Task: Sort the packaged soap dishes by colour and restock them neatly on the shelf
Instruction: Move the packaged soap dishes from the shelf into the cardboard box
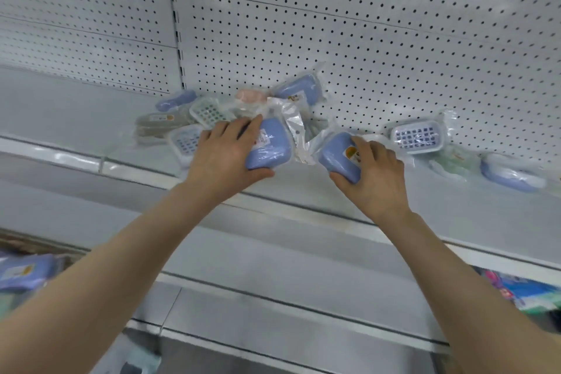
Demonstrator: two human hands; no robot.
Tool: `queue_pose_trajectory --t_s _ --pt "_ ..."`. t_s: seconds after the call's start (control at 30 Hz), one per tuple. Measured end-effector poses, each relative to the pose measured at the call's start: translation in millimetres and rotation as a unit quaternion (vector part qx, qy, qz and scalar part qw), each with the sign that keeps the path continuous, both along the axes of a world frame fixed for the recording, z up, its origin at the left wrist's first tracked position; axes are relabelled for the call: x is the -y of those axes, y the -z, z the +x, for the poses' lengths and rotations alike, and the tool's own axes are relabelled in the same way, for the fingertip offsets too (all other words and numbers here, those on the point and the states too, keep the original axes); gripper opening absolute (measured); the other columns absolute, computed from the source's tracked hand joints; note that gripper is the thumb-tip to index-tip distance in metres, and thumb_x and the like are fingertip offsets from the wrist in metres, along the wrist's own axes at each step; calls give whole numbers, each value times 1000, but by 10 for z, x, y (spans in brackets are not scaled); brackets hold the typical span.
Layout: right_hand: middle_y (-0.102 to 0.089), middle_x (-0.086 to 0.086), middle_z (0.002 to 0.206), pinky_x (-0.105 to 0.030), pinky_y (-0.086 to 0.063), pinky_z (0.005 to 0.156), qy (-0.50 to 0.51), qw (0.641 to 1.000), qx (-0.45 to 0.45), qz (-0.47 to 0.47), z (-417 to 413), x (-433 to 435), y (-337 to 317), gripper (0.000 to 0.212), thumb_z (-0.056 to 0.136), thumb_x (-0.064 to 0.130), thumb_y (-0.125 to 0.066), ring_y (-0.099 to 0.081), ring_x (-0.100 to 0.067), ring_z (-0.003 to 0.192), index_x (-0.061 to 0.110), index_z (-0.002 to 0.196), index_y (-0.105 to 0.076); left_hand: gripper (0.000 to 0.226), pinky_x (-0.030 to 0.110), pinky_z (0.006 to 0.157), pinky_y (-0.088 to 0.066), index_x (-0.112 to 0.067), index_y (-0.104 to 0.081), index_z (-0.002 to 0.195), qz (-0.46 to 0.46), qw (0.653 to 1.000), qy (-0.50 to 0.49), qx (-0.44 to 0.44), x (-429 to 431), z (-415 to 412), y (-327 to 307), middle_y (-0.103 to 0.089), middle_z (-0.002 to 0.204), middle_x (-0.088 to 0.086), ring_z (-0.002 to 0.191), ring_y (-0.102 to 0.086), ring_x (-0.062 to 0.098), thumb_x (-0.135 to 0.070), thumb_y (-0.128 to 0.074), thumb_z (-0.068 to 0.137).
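Note:
Several packaged soap dishes lie in a loose pile on the white shelf (pixel 76 112). My left hand (pixel 223 155) grips a blue soap dish (pixel 270 146) in clear wrap at the front of the pile. My right hand (pixel 376 167) grips a second blue soap dish (pixel 338 156) just to the right. Behind them lie a pink dish (pixel 250 96), a blue dish (pixel 299 88) leaning on the pegboard, a green-grey dish (pixel 158 123) and white perforated trays (pixel 208 112). Further right sit a blue-and-white dish (pixel 417 136) and another blue dish (pixel 513 174).
A white pegboard back wall (pixel 364 24) rises behind the shelf. The shelf's front rail (pixel 303 215) runs below my wrists. More blue packaged dishes (pixel 24 273) sit at lower left, and colourful packets (pixel 522 291) on a lower shelf at right.

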State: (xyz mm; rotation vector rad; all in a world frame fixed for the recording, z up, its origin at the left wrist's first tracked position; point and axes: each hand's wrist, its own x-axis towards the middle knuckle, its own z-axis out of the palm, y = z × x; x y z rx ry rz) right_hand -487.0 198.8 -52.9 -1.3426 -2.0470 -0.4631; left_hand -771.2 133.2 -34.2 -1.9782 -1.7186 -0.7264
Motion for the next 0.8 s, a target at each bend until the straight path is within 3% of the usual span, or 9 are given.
queue_pose_trajectory --t_s 0.13,0.3,0.47,0.63,0.8 --pt "-61 -9 108 -42 -44 75 -6 999 18 -29 -29 550 256 69 75 52 -71 -56 -35 93 15 130 -54 98 48 82 -47 -14 -46 141 -46 998 -39 25 674 55 287 -57 129 6 107 -57 35 -78 -50 67" --pt "-61 -9 107 -41 -43 74 -32 998 37 -42 -189 1172 577 65 78 56 -60 -56 -32 90 16 128 -55 91 46 80 -46 -13 -48 140 -94 992 -78 36 1451 -13 679 -58 128 8 106 -57 37 -72 -44 70" --pt "-59 -6 111 -38 -39 79 -65 992 39 -106 -485 1691 876 64 80 61 -53 -55 -29 96 19 129 -51 88 50 85 -45 -14 -44 142 -142 981 -120 58 2102 -261 994 -55 131 8 111 -53 37 -69 -44 72" --pt "-58 -5 113 -38 -40 81 -113 977 61 -171 -1008 2045 1164 67 78 59 -65 -54 -30 100 21 130 -48 87 50 88 -47 -15 -44 141 -178 969 -159 69 2696 -681 1277 -55 131 7 111 -54 36 -69 -43 73" --pt "-59 -4 111 -38 -41 79 -157 961 89 -210 -1862 2322 1368 65 76 56 -67 -55 -29 98 23 129 -49 86 49 89 -45 -17 -43 142 -200 952 -215 84 3237 -1405 1503 -53 135 6 115 -53 34 -64 -60 73"
